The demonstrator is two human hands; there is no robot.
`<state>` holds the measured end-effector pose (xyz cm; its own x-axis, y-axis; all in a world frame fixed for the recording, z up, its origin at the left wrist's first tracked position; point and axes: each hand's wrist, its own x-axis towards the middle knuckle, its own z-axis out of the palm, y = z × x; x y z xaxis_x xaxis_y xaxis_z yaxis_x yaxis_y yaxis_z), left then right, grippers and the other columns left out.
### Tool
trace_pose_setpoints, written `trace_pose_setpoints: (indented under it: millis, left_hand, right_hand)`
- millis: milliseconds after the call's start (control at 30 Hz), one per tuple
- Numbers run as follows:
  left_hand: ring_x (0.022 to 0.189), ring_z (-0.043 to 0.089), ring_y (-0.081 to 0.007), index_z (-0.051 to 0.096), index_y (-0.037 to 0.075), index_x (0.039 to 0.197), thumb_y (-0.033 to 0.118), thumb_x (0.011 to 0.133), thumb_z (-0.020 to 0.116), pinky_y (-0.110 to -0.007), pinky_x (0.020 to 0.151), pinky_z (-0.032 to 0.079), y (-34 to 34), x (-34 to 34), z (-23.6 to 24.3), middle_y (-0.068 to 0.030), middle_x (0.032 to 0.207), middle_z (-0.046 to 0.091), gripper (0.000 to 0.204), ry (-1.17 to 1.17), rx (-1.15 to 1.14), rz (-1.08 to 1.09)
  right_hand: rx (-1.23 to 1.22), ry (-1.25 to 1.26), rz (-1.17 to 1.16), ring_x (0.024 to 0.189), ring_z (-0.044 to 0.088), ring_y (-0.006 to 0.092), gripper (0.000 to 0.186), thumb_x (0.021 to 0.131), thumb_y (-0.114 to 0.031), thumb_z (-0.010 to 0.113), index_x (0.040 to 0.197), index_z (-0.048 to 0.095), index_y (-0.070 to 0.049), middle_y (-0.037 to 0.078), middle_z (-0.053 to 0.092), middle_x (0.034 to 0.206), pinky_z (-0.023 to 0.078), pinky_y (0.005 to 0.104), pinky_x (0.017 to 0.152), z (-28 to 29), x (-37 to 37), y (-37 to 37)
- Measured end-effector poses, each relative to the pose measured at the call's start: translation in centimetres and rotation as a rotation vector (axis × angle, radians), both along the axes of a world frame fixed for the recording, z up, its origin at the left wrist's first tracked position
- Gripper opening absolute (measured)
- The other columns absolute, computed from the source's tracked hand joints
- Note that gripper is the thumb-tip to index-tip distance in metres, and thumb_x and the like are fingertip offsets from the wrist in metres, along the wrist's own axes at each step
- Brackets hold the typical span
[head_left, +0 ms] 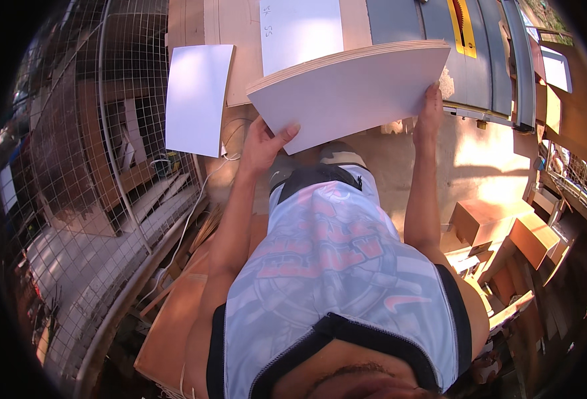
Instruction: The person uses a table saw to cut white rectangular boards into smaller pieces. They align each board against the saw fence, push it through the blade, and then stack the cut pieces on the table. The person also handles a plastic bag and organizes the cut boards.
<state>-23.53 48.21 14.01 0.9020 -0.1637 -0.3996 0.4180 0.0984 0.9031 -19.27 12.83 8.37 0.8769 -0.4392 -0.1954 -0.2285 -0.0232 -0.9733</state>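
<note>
Evidently, a stack of white-faced boards (353, 96) is held up between both hands at the near side of the bench, tilted so that the wide face of the nearest board is shown and the layered edges are turned to the far side. The near left corner is grasped by the left hand (262, 145), with the thumb laid across the white face; the right end is gripped by the right hand (429, 114). Whether the far edge is rested on the bench or held just above it cannot be told from this angle.

As far as can be judged, the gathering of these boards into one bundle is done, while the bundle has not yet been set down and released. To the left, a separate white panel (199, 100) is left lying apart, and beyond the stack a white sheet (307, 30) with handwritten marks is seen on the wooden surface (186, 26). At the far right, a grey saw table (400, 23) with a yellow insert (470, 49) is left untouched by either hand. No cutting is seen at this moment.
</note>
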Motion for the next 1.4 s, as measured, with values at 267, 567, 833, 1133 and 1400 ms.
trace_pose_setpoints:
  millis: [267, 567, 833, 1133, 1400]
  left_hand:
    - [0.099, 0.065, -0.0127, 0.063, 0.001, 0.127, 0.004, 0.091, 0.075, -0.029, 0.086, 0.054, 2.5, -3.6, 3.1, -0.0059, 0.108, 0.070, 0.038, -0.306, 0.160, 0.020]
    - [0.114, 0.066, -0.0213, 0.063, -0.001, 0.121, -0.006, 0.087, 0.072, -0.033, 0.096, 0.055, 2.9, -5.9, 5.4, -0.0138, 0.124, 0.069, 0.035, -0.398, 0.159, 0.114]
    - [0.117, 0.068, -0.0258, 0.064, 0.003, 0.123, -0.007, 0.082, 0.073, -0.034, 0.099, 0.054, 2.8, -6.6, 5.3, -0.0121, 0.127, 0.070, 0.043, -0.511, 0.222, 0.106]
    - [0.102, 0.072, -0.0273, 0.064, 0.004, 0.119, 0.014, 0.089, 0.076, -0.036, 0.088, 0.055, 2.3, -7.0, 6.8, -0.0111, 0.111, 0.074, 0.034, -0.400, 0.394, 0.057]
    - [0.083, 0.072, -0.0290, 0.048, -0.004, 0.137, 0.040, 0.098, 0.065, -0.039, 0.076, 0.055, 0.2, -5.9, 12.5, -0.0204, 0.098, 0.071, 0.061, -0.421, 0.347, 0.021]
  right_hand:
    - [0.409, -0.236, 0.065, 0.125, 0.049, 0.0158, 0.062, 0.103, -0.060, 0.046, 0.136, 0.047, -0.008, 0.004, 0.054, 0.131, 0.036, 0.0379, 0.109, -2.1, 2.2, 5.4]
    - [0.532, -0.299, 0.225, 0.115, 0.062, 0.0248, 0.055, 0.099, -0.049, 0.061, 0.122, 0.053, 0.000, 0.016, 0.063, 0.119, 0.046, 0.0386, 0.109, -3.8, 3.5, 7.4]
    - [0.464, -0.283, 0.307, 0.114, 0.062, 0.0235, 0.061, 0.097, -0.058, 0.059, 0.121, 0.051, -0.003, 0.015, 0.064, 0.115, 0.046, 0.0365, 0.103, -3.6, 3.7, 7.8]
    - [0.443, -0.176, 0.254, 0.103, 0.060, 0.0193, 0.064, 0.100, -0.062, 0.050, 0.126, 0.051, -0.003, 0.007, 0.060, 0.109, 0.047, 0.0320, 0.094, -4.6, 3.6, 6.0]
    - [0.099, 0.037, 0.381, 0.094, 0.066, 0.0192, 0.067, 0.108, -0.056, 0.032, 0.126, 0.057, 0.005, 0.013, 0.067, 0.106, 0.054, 0.0336, 0.083, -0.6, 3.7, 9.9]
